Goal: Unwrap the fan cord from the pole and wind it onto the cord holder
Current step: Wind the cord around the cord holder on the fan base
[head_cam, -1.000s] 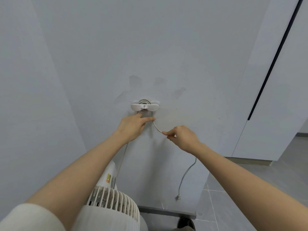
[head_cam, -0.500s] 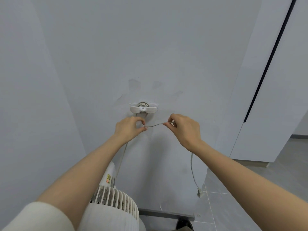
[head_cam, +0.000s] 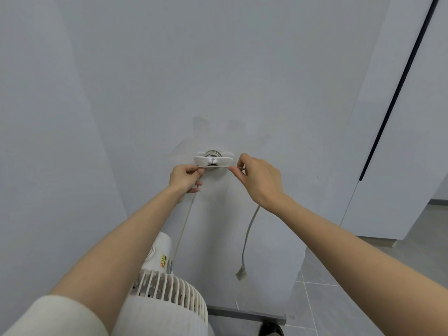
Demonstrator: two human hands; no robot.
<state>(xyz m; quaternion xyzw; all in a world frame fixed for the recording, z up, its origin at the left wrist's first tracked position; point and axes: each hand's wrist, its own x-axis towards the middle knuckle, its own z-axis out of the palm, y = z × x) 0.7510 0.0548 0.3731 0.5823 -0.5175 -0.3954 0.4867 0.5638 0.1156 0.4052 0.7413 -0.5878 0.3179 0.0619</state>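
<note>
Risk noted: the cord is stretched in a short span just beneath the wall-mounted cord holder. If that span is raised at a poor angle, it could ride over the front of the holder's wings rather than seat behind them. The free tail hangs slack to the right with the plug dangling, so any swing could drag a fresh turn loose. The left run drops to the fan in the near foreground, and too much pull there may shift it.

The left hand is closed, pinching the cord at the holder's left end. The right hand is likewise closed, pinching it at the right end. No pole is in view.
</note>
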